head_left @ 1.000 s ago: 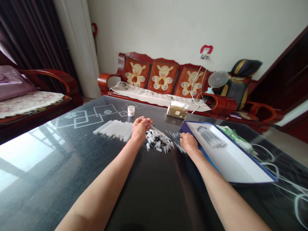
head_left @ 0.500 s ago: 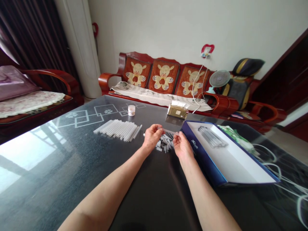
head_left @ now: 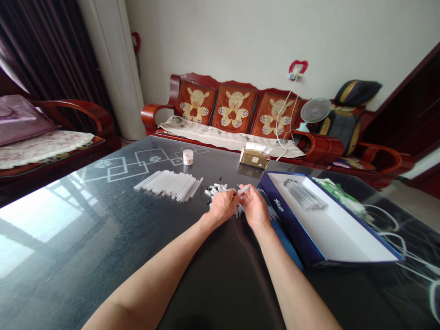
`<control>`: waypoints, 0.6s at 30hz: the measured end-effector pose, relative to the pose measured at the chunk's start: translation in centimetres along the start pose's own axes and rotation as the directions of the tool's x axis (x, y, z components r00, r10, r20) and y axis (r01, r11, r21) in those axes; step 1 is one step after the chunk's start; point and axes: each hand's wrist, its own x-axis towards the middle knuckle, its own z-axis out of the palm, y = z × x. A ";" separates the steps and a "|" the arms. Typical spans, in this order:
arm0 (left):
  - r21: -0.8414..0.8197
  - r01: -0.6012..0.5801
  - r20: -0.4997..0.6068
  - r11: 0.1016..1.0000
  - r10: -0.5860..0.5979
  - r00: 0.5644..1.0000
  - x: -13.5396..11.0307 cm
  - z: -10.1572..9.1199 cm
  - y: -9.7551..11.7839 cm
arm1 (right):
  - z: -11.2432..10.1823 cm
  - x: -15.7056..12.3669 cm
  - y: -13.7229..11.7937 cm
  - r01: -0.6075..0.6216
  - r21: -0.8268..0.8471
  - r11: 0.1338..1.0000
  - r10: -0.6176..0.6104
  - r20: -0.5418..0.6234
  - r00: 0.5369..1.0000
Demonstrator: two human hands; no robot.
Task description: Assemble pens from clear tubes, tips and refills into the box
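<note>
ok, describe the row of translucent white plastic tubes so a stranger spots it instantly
On the glossy black table, look left of the person's left hand. There lies the row of translucent white plastic tubes, side by side, unlike the jumbled heap of short white and black pieces.

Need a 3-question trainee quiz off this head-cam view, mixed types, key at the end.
1. Multiple choice. What lies inside the blue box?
A) a tissue pack
B) a bundle of grey rods
C) a small white jar

2. True or false. The left hand and right hand are close together, with a short length of translucent tube showing at the right hand's fingers.

3. Fill in the blank. From the wearer's viewpoint, the row of translucent tubes lies to the ____ of the pile of small black and white pieces.

Key: 1 B; 2 true; 3 left.
</note>
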 end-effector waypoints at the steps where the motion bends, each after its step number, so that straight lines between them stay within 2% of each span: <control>1: -0.006 0.010 -0.050 1.000 -0.010 0.999 0.0 0.3 -0.1 | 0.1 0.0 0.1 0.002 -0.002 1.000 -0.002 -0.005 1.000; 5: -0.073 -0.079 -0.211 0.994 0.062 0.976 -0.5 1.3 -0.4 | 0.6 -0.5 0.9 -0.001 0.007 1.000 0.002 -0.035 0.999; 7: -0.085 -0.117 -0.256 0.989 0.092 0.962 -0.7 1.7 -0.4 | 1.0 -0.8 1.3 -0.008 0.029 1.000 0.010 -0.061 0.998; 13: 0.027 -0.122 -0.199 0.992 0.125 0.972 -1.0 1.7 -0.2 | 1.9 -1.4 1.7 0.032 0.096 0.995 -0.013 -0.196 0.981; 18: -0.049 -0.176 -0.215 0.983 0.161 0.963 -1.0 1.9 -0.5 | 1.9 -1.4 1.4 0.059 0.130 0.990 -0.032 -0.200 0.979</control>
